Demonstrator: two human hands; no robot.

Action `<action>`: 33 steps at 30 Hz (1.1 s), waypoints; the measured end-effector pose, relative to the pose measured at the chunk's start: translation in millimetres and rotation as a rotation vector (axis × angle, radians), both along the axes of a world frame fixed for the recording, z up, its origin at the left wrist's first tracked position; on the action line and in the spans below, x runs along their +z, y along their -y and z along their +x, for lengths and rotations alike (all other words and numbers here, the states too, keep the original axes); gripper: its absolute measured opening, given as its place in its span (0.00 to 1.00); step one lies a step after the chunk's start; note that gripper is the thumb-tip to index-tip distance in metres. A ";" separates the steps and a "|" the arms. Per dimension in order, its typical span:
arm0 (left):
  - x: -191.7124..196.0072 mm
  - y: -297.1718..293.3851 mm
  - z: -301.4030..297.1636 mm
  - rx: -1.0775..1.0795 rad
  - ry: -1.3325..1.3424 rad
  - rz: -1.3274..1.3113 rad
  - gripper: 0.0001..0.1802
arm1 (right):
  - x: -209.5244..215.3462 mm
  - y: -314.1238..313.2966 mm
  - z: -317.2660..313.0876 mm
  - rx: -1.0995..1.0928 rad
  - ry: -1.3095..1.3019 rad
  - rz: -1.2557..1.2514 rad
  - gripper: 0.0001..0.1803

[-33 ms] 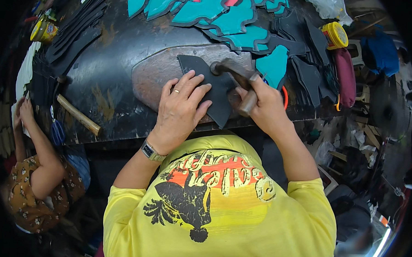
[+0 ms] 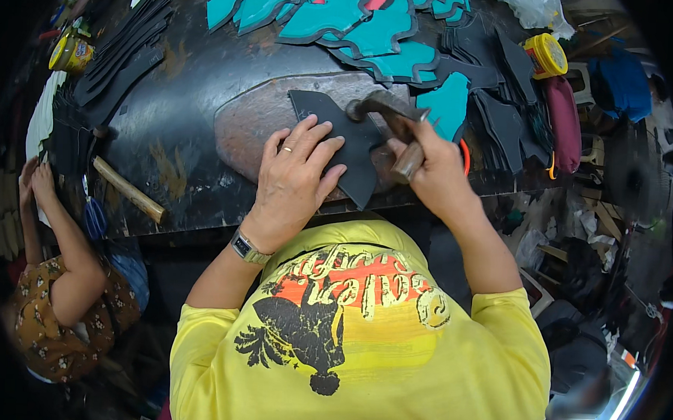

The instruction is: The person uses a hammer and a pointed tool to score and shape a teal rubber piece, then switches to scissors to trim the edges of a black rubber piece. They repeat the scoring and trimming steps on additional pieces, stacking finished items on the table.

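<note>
My left hand [image 2: 299, 163], fingers spread, lies flat on a black cut-out piece [image 2: 357, 158] with pointed corners, holding it against a flat brownish slab [image 2: 243, 123]. Wrapped in my right hand [image 2: 437, 166] is a hammer [image 2: 386, 104]. Its metal head hangs over the right part of the piece, and the handle end pokes out below my fingers. I cannot tell whether the head touches the piece. A teal piece [image 2: 448, 102] lies just beyond my right hand, and part of an orange-red loop [image 2: 466, 156] shows beside it.
Teal pieces with dark edges [image 2: 352, 19] are heaped at the far side. Black cut pieces [image 2: 499, 123] lie right, more [image 2: 121, 73] left. Yellow tubs [image 2: 546, 55] stand at both sides. A wooden-handled tool [image 2: 131, 190] rests near the left edge, by a co-worker's hands [image 2: 39, 182].
The hammer and my right hand have shifted slightly to the right. My left hand and the black piece stay nearly where they were.
</note>
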State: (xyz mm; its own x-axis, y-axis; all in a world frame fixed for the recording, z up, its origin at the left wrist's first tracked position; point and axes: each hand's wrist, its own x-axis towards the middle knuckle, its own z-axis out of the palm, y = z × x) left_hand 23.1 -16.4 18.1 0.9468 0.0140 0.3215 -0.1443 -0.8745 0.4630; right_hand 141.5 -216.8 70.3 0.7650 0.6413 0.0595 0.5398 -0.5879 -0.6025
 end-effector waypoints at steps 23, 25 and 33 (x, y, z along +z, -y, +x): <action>17.9 -32.4 67.5 -0.210 -0.168 -0.012 0.28 | -2.3 81.3 -28.5 -0.142 -0.096 0.445 0.22; 21.5 -34.9 67.8 -0.211 -0.178 -0.030 0.25 | -6.4 62.2 -29.7 -0.060 -0.059 0.609 0.21; 30.9 -42.5 58.0 -0.114 -0.377 -0.148 0.24 | -4.4 55.2 -14.6 0.014 -0.137 0.096 0.18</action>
